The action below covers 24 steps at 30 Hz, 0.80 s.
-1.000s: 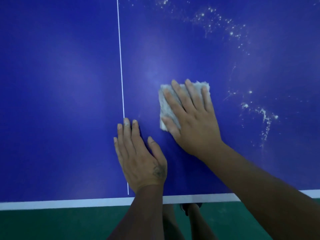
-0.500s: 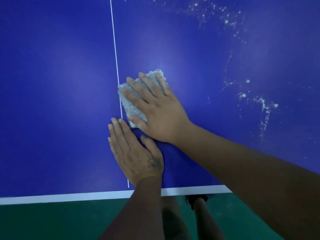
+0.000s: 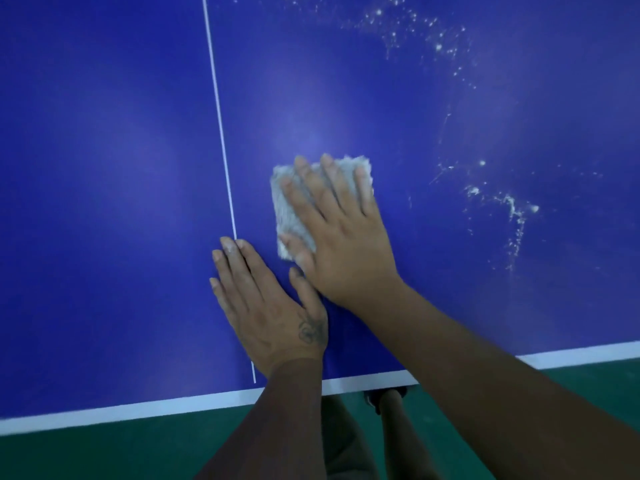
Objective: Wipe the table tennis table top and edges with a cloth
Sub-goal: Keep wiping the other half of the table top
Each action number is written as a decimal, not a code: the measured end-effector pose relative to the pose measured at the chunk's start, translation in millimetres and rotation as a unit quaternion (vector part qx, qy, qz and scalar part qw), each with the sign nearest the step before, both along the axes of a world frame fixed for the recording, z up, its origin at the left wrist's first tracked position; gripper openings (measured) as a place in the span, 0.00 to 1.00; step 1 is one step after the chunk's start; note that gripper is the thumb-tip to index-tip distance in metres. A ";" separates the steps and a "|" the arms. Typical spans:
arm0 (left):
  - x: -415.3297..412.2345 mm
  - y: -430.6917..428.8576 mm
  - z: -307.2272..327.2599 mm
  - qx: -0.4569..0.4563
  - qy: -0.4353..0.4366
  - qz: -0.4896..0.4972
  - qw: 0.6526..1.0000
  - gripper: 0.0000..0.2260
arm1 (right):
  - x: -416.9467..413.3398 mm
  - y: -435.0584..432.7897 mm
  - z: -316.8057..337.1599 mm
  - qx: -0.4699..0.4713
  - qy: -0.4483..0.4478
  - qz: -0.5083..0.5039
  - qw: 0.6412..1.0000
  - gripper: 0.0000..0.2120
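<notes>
A blue table tennis table top (image 3: 104, 168) fills the view, with a thin white centre line (image 3: 221, 140) and a white near edge (image 3: 104, 412). A folded grey fluffy cloth (image 3: 289, 216) lies flat on the blue surface just right of the centre line. My right hand (image 3: 341, 244) presses on it with straight, spread fingers. Flat on the table beside it lies my left hand (image 3: 266, 306), fingers straight, its fingertips at the centre line's lower part. White dust specks (image 3: 509, 209) streak the surface to the right of the cloth.
More white dust (image 3: 408, 26) is scattered at the upper right of the table. Below the near edge is a dark green floor (image 3: 104, 452), with my legs and a foot (image 3: 384, 398) showing under the table edge.
My right hand slid the cloth left to the centre line, then back right to where it is now. My left hand stayed flat in much the same place.
</notes>
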State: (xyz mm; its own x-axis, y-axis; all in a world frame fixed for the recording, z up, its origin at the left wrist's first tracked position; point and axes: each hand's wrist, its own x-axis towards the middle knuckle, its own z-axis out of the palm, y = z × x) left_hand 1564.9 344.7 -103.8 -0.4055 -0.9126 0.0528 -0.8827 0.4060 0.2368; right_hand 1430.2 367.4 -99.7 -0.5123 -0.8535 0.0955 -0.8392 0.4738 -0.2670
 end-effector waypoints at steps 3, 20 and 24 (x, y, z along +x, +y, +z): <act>-0.9 -0.2 1.6 0.005 0.007 -0.006 1.000 0.32 | 8.4 48.4 -1.4 0.008 -0.003 0.000 1.000 0.31; 1.3 -0.7 4.0 0.030 0.001 -0.077 0.997 0.30 | 47.1 104.2 10.6 0.057 -0.016 -0.173 0.983 0.31; 1.1 -0.4 0.9 0.019 0.000 -0.084 0.996 0.30 | -27.7 93.1 6.5 0.061 0.026 -0.228 0.971 0.30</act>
